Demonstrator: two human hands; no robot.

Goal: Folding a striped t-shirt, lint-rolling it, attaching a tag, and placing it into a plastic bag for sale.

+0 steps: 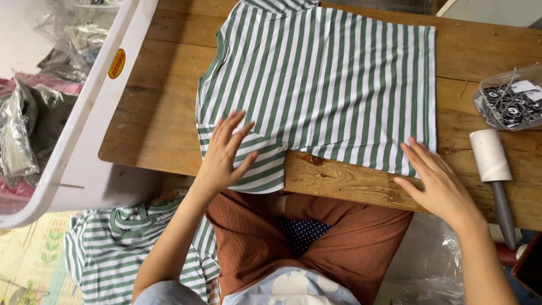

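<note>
On the wooden table (169,96) lies a green-and-white striped shirt (327,79), spread flat and reaching from the far edge down to the near edge, its collar end at twelve o'clock. Its left sleeve (254,164) hangs toward six o'clock at the table's front lip. The left hand (226,152) rests palm-down on that sleeve and the shirt's lower left corner, fingers spread and flat, gripping nothing. The right hand (437,181) lies open too, fingers straight and pointing toward eleven o'clock, fingertips touching the shirt's lower right hem while the palm sits on bare wood. So the shirt lies at twelve o'clock from both hands, stretched between them, with each hand pressing one bottom corner.

At three o'clock from the right hand, just beside it, a lint roller (494,169) lies on the table with its grey handle pointing toward six. Beyond the roller, at one o'clock, sits a clear bag of small black-and-white tags (511,101). At nine o'clock from the left hand a white plastic bin (84,113) stands against the table's end, holding bagged items. Below the table's left corner, at seven o'clock, more striped shirts (113,243) are piled. The person's rust-coloured trousers (254,237) show under the table edge.
</note>
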